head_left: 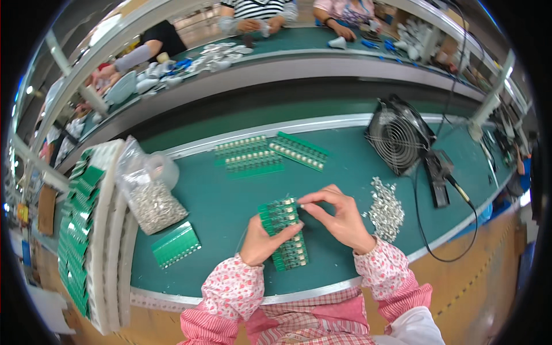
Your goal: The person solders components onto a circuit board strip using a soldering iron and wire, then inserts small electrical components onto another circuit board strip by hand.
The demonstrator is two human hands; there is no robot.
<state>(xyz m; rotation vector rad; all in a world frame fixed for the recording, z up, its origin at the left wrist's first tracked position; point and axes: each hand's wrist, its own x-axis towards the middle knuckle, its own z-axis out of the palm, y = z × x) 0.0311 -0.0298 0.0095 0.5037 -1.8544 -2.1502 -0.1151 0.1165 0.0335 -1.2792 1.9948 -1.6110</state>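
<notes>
My left hand (265,238) grips a green circuit board panel (282,253) by its left side, the thumb laid across its face. A row of small pale components runs along the panel's right part. At its upper right corner, my right hand (339,217) pinches a tiny metallic part (300,204) between thumb and forefinger. To the right lies a loose pile of small silvery parts (386,211). Several populated board panels (250,155) rest at the far side of the table, and another green panel (176,244) lies at the left.
A clear bag of small parts (154,204) slumps at the left beside a white tray rack (109,230) stacked with green boards. A black fan (398,138) and a black power strip (438,178) with a cable stand at right. Co-workers sit at a bench (322,64) beyond.
</notes>
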